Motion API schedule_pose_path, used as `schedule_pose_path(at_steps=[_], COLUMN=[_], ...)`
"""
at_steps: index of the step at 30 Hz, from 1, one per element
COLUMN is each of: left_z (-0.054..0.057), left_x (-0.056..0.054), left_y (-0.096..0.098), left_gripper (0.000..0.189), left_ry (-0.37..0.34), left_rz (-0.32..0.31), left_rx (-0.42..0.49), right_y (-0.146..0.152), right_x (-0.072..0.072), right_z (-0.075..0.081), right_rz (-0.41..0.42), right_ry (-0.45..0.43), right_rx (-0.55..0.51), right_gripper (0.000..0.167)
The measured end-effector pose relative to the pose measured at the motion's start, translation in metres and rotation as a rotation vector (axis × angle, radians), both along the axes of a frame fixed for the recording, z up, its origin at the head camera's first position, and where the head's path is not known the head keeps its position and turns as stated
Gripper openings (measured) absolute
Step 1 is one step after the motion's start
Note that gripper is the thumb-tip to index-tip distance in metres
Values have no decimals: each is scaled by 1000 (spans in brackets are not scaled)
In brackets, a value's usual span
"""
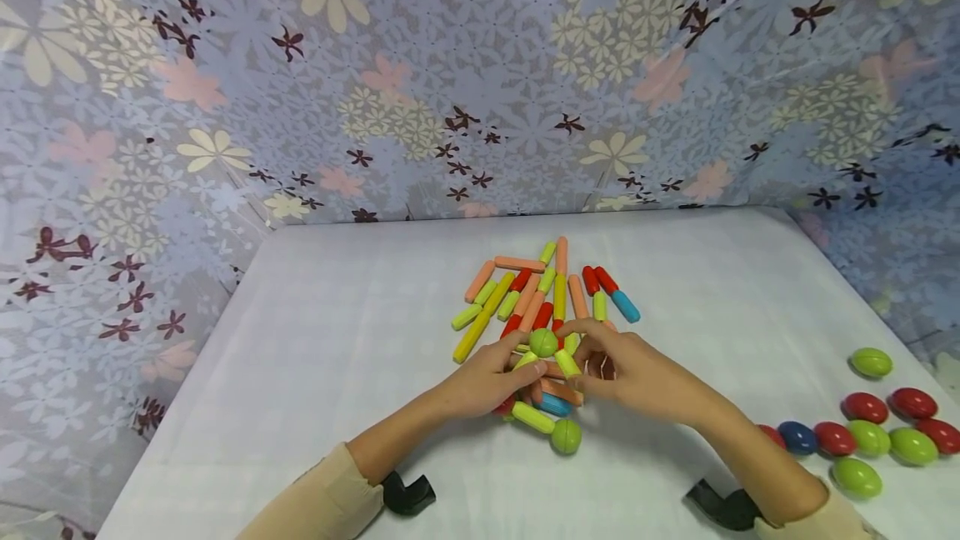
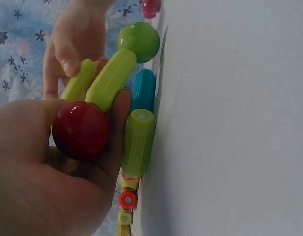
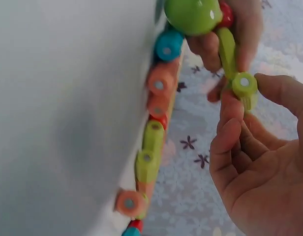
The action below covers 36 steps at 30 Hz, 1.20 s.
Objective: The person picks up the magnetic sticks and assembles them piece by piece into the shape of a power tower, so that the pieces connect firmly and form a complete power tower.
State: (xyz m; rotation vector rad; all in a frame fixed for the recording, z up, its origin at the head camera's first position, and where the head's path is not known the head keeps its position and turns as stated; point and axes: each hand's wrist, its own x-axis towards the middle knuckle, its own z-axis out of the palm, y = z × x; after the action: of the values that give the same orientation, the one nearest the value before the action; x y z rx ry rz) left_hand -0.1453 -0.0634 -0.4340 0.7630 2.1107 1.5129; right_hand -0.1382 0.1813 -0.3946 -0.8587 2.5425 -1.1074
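My left hand grips a joined piece of magnetic rods and balls. In the left wrist view its fingers surround a red ball. From that ball a lime ribbed rod runs to a green ball. Another green ball sits between the hands in the head view. With thumb and finger, my right hand pinches a lime rod, its magnet end showing in the right wrist view. A second lime rod meets it, reaching toward the left hand.
Behind and under the hands lie loose magnetic rods, among them a yellow rod, an orange rod and a blue rod. More balls, such as a blue ball, are on the right of the white table. Floral cloth hangs behind.
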Motion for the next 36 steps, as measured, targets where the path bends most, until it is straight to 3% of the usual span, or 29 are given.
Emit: schedule_pose_path(at_steps=[8, 16, 20, 23, 31, 36], left_z=[0, 2, 3, 2, 2, 4], left_x=[1, 2, 2, 2, 2, 2], left_y=[-1, -1, -2, -2, -2, -3], left_gripper=[38, 40, 38, 36, 33, 38], left_ry=[-3, -26, -16, -5, -13, 6], left_rz=[-28, -32, -12, -12, -11, -32], left_rx=[-4, 22, 27, 24, 10, -15], right_y=[-12, -15, -22, -25, -25, -23], right_x=[5, 13, 24, 32, 34, 33], right_z=[-8, -9, -10, -11, -13, -11], right_rz=[20, 55, 55, 50, 56, 85], right_ry=[-93, -160, -72, 20, 138, 109], right_rx=[-21, 35, 174, 275, 320, 328], right_gripper=[71, 88, 119, 132, 128, 126])
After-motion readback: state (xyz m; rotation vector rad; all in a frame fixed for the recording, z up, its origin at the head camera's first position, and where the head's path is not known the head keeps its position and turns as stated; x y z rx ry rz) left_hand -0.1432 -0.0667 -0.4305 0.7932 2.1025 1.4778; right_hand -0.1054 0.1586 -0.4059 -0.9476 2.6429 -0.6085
